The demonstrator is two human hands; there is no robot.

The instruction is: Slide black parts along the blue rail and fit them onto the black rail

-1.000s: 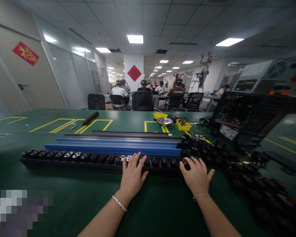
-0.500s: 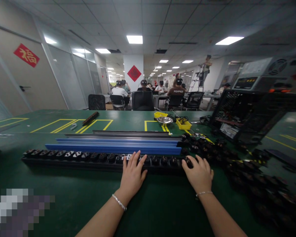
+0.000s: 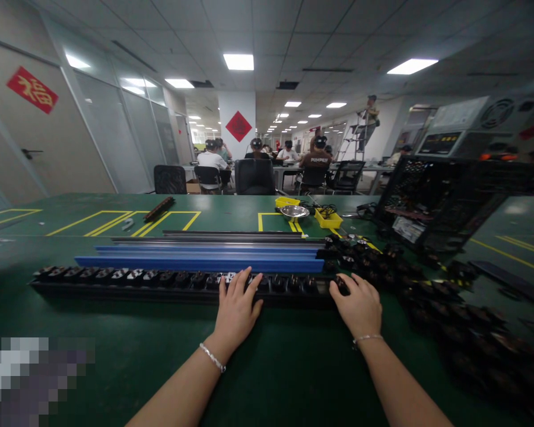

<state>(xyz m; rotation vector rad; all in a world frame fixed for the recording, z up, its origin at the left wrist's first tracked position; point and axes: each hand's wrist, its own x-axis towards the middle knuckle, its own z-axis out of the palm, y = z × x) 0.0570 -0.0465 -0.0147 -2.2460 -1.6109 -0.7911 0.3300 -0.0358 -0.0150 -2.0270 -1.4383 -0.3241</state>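
A long black rail lies across the green table in front of me, filled with a row of black socket modules. My left hand rests on the middle of the row, fingers spread and pointing away from me. At the rail's right end, the thumb and fingers of my right hand close around a black socket module. A gap shows between that module and the nearest one to its left. My fingers partly cover the held module.
Blue strips and dark metal strips lie just behind the rail. Loose black modules are heaped to the right. Farther back are a metal bowl, yellow bins, a brown strip and an open computer case.
The view has shifted a little, so the rail appears farther left. My right hand has moved slightly right along the rail, and a gap beside its module now shows. My left hand stays on the row.
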